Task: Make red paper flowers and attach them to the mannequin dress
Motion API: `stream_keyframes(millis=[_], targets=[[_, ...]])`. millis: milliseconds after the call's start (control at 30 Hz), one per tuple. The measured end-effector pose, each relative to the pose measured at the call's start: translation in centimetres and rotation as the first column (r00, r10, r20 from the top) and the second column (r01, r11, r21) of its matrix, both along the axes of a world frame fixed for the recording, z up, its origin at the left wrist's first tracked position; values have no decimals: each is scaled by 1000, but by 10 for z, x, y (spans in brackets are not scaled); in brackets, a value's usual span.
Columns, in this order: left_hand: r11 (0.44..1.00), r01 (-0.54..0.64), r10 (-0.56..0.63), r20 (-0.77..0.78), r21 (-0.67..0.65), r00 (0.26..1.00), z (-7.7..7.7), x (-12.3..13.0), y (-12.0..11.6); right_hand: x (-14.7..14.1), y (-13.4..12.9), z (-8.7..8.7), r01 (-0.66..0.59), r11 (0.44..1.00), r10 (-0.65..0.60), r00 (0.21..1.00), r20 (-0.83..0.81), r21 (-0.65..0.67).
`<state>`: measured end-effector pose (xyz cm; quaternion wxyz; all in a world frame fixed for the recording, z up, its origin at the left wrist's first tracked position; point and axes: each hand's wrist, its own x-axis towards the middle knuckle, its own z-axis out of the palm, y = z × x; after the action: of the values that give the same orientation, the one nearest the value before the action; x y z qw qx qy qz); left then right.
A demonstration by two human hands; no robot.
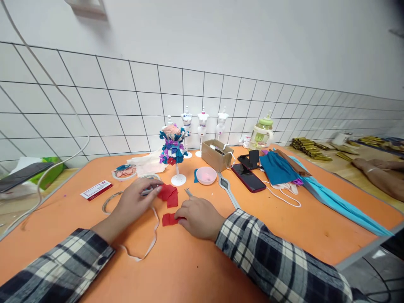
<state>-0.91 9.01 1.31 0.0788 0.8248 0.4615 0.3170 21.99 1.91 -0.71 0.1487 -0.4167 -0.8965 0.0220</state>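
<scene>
My left hand (139,198) is closed, its thumb and fingertips at the left edge of a crumpled red cloth piece (170,195). Beneath those fingers a greyish object shows in part. A smaller red cloth piece (169,219) lies flat on the orange table, its right end under the fingertips of my closed right hand (199,216). From the top of that hand juts a slim grey metal tool (188,192); its kind is hidden by the fingers. Just behind stands a small mannequin (173,145) on a white base, covered in ruffled blue, purple, pink and red cloth.
A pink bowl (206,175), a cardboard box (217,155) and a phone (248,177) stand beyond my right hand. White mannequins line the wall. Blue cloth (279,167) lies to the right. A white ribbon (154,240) curls near my left wrist. Another person's hands (375,166) rest far right.
</scene>
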Motion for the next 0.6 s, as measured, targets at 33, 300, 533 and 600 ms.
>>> stream_keyframes(millis=[33,300,533,600], targets=[[997,72,-72,-47,-11,996,-1,-6,-8,0,-1,2,-2,1000,2,1000,-1,-7],[995,89,-102,-458,-50,883,8,-51,-27,-3,-12,12,42,997,-36,996,87,-60],[992,-124,104,-498,-7,861,1,-96,-19,-3,-12,8,194,981,-190,975,119,-17],[983,-183,164,-504,11,848,-7,-100,-18,-3,-12,8,194,980,-196,976,91,32]])
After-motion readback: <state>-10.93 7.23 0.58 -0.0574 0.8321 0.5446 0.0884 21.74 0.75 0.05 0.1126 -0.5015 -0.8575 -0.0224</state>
